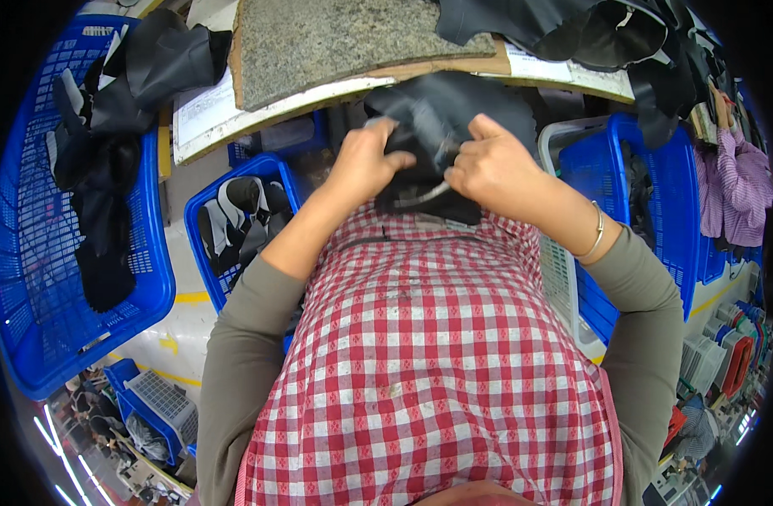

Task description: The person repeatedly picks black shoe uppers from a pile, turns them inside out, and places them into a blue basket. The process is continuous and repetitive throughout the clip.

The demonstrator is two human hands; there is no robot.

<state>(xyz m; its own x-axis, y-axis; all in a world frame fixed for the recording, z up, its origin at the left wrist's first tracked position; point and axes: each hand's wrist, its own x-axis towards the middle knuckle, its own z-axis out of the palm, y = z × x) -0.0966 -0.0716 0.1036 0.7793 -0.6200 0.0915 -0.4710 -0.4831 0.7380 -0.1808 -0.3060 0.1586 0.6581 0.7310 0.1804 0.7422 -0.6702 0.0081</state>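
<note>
A black leather-like piece (pixel 479 97) hangs in front of my body below the table's near edge, part of it smeared by motion. My left hand (pixel 365 164) is closed at its left side, thumb pointing inward. On the other side my right hand (pixel 496 173) grips it with curled fingers and the thumb on top. Between the hands shows a blurred grey patch (pixel 430 126), too smeared to name. A pale curved edge (pixel 420 197) runs along the lower part of the piece, near my right fingertips.
A worn grey board (pixel 353 42) lies on the white table (pixel 188 139) ahead. More black pieces (pixel 563 29) lie at its far right. Blue baskets (pixel 150 291) with black pieces stand left, a smaller blue basket (pixel 199 253) nearer, and a blue crate (pixel 675 202) right. Another person's checked sleeve (pixel 732 185) shows far right.
</note>
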